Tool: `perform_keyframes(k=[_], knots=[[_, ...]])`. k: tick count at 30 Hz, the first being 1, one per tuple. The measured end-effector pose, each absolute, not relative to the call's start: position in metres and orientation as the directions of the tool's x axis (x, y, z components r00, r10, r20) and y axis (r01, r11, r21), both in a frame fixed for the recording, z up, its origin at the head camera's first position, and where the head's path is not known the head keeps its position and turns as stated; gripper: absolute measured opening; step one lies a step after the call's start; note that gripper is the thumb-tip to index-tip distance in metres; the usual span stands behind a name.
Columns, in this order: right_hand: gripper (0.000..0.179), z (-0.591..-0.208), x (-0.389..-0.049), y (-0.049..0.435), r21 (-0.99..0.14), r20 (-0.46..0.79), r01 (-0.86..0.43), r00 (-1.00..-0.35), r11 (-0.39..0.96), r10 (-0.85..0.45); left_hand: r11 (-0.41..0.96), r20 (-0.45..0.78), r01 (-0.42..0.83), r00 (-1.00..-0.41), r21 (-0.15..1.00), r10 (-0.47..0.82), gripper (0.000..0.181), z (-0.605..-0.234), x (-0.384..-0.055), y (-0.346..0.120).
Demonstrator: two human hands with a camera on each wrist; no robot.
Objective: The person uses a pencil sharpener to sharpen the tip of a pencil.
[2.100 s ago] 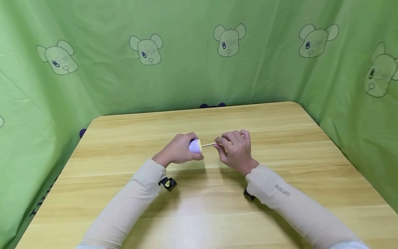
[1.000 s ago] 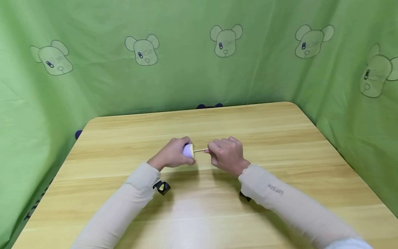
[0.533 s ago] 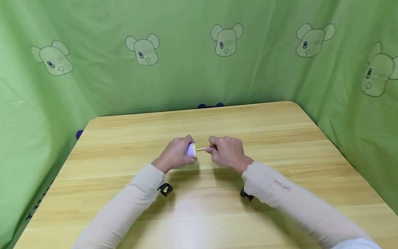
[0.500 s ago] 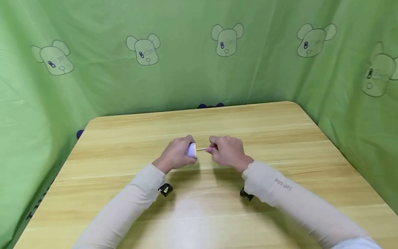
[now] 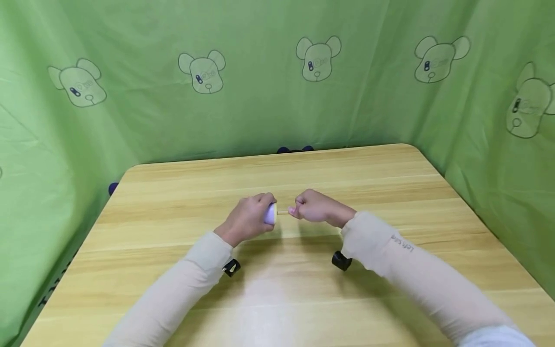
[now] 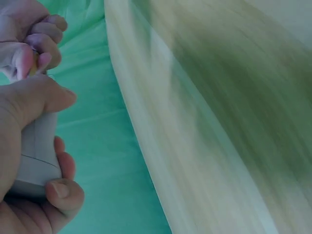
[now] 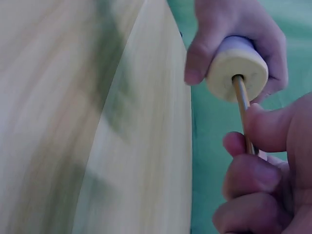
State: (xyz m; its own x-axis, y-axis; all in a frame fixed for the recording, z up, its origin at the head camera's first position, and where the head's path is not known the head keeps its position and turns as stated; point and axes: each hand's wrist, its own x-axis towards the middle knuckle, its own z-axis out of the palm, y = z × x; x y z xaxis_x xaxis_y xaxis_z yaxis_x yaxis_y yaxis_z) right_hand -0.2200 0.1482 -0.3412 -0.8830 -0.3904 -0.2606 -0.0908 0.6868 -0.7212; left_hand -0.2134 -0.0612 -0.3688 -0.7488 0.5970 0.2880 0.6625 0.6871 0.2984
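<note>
While the left hand (image 5: pixel 247 218) clamps the lilac cylinder (image 5: pixel 270 215) mid-frame (presumably for steadiness), the right hand (image 5: pixel 316 206) pinches the rod (image 7: pixel 242 98) entering it.

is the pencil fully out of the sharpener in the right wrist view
No, the pencil runs into the hole in the cream face of the pencil sharpener.

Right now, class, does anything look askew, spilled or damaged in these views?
Nothing stands out: the pencil runs into the lilac pencil sharpener, and no spill or damage shows on the wood-grain table.
</note>
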Motion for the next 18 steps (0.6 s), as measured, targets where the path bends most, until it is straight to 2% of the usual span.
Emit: perform_keyframes(k=[3,5,7,10,12,15,18], knots=[[0.032,-0.341,-0.218,0.15,-0.66,-0.164,-0.21,-0.896,0.721,-0.412,0.68,0.271,0.657,-0.753,0.325,0.599,0.049,-0.367,-0.216,-0.063],[0.023,-0.345,-0.214,0.151,-0.594,-0.029,-0.339,-0.898,0.73,-0.44,0.686,0.241,0.638,-0.769,0.352,0.592,0.048,-0.365,-0.218,-0.065],[0.015,-0.352,-0.21,0.153,-0.496,0.154,-0.491,-0.861,0.716,-0.484,0.694,0.199,0.609,-0.789,0.385,0.582,0.047,-0.364,-0.22,-0.067],[0.009,-0.368,-0.207,0.155,-0.252,0.463,-0.669,-0.718,0.7,-0.52,0.702,0.125,0.561,-0.812,0.437,0.571,0.047,-0.361,-0.222,-0.07],[0.009,-0.38,-0.207,0.156,-0.082,0.636,-0.695,-0.589,0.714,-0.5,0.696,0.081,0.537,-0.815,0.476,0.573,0.048,-0.358,-0.223,-0.071],[0.019,-0.394,-0.21,0.156,0.065,0.785,-0.67,-0.423,0.74,-0.452,0.673,0.017,0.503,-0.808,0.542,0.589,0.047,-0.353,-0.224,-0.072],[0.03,-0.402,-0.217,0.156,0.154,0.846,-0.682,-0.283,0.715,-0.452,0.642,-0.058,0.438,-0.798,0.629,0.6,0.044,-0.347,-0.225,-0.073]])
